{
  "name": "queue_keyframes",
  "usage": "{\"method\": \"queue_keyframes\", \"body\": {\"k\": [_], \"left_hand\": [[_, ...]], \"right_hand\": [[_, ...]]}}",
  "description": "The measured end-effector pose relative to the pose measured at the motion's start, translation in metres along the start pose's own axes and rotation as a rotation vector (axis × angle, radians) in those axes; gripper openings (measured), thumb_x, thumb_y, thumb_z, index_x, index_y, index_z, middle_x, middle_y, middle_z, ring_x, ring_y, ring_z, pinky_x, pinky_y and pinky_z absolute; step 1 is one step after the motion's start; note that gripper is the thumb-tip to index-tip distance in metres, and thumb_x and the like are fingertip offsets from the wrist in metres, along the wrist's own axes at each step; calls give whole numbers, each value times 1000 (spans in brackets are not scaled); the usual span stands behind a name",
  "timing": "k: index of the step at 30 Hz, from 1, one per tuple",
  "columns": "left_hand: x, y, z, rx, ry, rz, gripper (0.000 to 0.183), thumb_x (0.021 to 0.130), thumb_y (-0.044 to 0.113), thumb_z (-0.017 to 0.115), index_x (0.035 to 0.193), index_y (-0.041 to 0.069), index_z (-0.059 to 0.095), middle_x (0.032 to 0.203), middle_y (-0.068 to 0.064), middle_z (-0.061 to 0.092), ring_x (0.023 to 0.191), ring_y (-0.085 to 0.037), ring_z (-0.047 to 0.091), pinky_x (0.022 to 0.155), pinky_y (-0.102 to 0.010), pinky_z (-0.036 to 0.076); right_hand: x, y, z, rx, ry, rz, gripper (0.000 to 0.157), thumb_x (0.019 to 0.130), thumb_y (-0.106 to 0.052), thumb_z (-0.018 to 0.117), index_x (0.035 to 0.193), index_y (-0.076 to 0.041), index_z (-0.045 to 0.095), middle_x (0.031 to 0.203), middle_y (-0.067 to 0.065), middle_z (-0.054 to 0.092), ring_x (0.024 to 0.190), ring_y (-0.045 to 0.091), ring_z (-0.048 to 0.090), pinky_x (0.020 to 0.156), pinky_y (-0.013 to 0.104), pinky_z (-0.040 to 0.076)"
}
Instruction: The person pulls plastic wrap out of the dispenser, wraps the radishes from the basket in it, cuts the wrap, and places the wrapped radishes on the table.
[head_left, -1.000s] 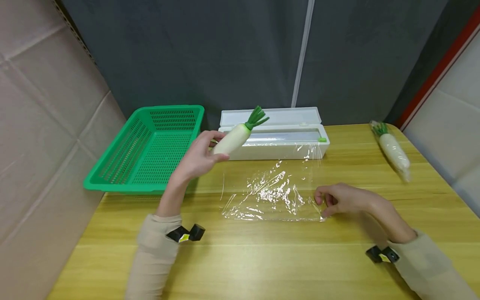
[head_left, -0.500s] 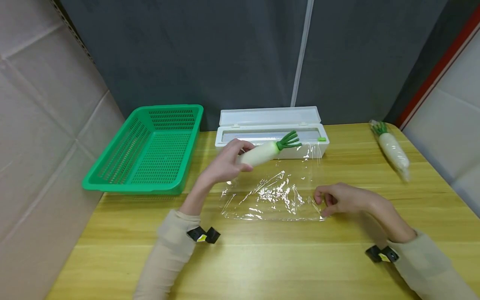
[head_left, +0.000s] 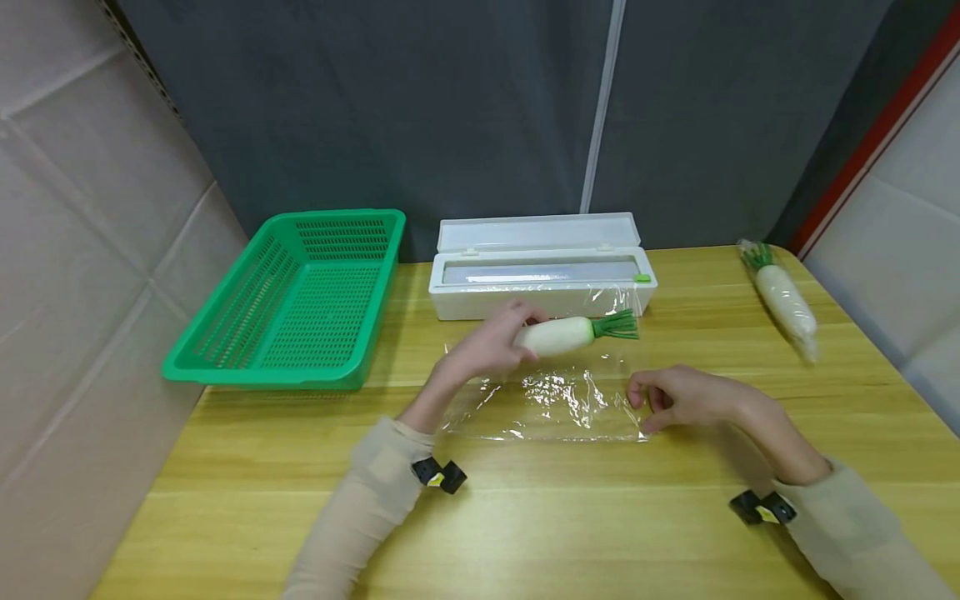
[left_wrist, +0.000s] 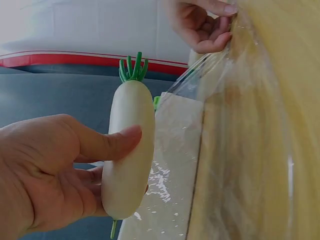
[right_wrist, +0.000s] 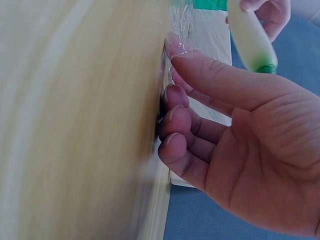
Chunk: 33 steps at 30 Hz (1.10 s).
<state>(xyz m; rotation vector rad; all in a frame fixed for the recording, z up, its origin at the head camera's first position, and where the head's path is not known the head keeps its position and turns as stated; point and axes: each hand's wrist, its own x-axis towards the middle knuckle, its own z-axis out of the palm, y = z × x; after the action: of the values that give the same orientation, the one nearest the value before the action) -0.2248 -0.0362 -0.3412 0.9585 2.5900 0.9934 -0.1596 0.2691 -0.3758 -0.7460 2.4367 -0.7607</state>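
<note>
A white radish (head_left: 558,335) with short green stalks lies crosswise in my left hand (head_left: 491,340), thumb on one side and fingers on the other. It is above the sheet of cling film (head_left: 558,400) drawn out over the table; in the left wrist view the radish (left_wrist: 131,107) appears apart from the film. At the sheet's front right corner, my right hand (head_left: 693,396) pinches the film between thumb and forefinger, the other fingers curled, as the right wrist view of that hand (right_wrist: 250,140) shows. The film runs back to a white dispenser box (head_left: 465,303) with a raised lid.
To the left stands a green perforated basket (head_left: 262,377). A second radish (head_left: 786,302), wrapped in film, lies at the table's right side. A green slider (head_left: 642,278) sits on the box's right end. A dark curtain (head_left: 375,108) hangs behind the wooden table (head_left: 525,525).
My left hand has carried the radish right and toward me, from in front of the box to over the film, turning it nearly level. The right hand stays at the film's corner.
</note>
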Motion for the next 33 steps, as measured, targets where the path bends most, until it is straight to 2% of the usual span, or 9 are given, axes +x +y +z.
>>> {"method": "queue_keyframes", "body": {"k": [8, 15, 24, 33], "left_hand": [[6, -5, 18, 79, -35, -30, 58, 78, -3, 81, 130, 3, 59, 130, -12, 53, 115, -26, 52, 100, -41, 48], [9, -9, 28, 109, -67, -19, 55, 79, -4, 80, 129, 0, 60, 124, -12, 53, 113, -27, 56, 105, -39, 45], [9, -16, 31, 150, -95, -58, 49, 82, -2, 78, 127, 3, 60, 122, -10, 51, 111, -24, 54, 103, -36, 45], [9, -20, 32, 155, -107, -77, 50, 84, 2, 78, 130, 5, 59, 126, -12, 51, 113, -26, 55, 104, -40, 46]], "right_hand": [[0, 0, 0, -4, 5, 3, 26, 87, -22, 80, 98, -15, 57, 72, -7, 52, 65, 7, 48, 60, 24, 40], [-1, 0, 0, -1, 7, 10, 27, 87, -22, 80, 98, -15, 58, 72, -7, 52, 65, 7, 48, 60, 24, 40], [0, 0, 0, 8, 5, 9, 27, 87, -22, 80, 99, -15, 57, 73, -6, 51, 67, 8, 48, 62, 24, 40], [1, 0, 0, -1, 9, 28, 27, 87, -22, 80, 101, -16, 57, 73, -6, 52, 66, 8, 49, 62, 25, 40]]}}
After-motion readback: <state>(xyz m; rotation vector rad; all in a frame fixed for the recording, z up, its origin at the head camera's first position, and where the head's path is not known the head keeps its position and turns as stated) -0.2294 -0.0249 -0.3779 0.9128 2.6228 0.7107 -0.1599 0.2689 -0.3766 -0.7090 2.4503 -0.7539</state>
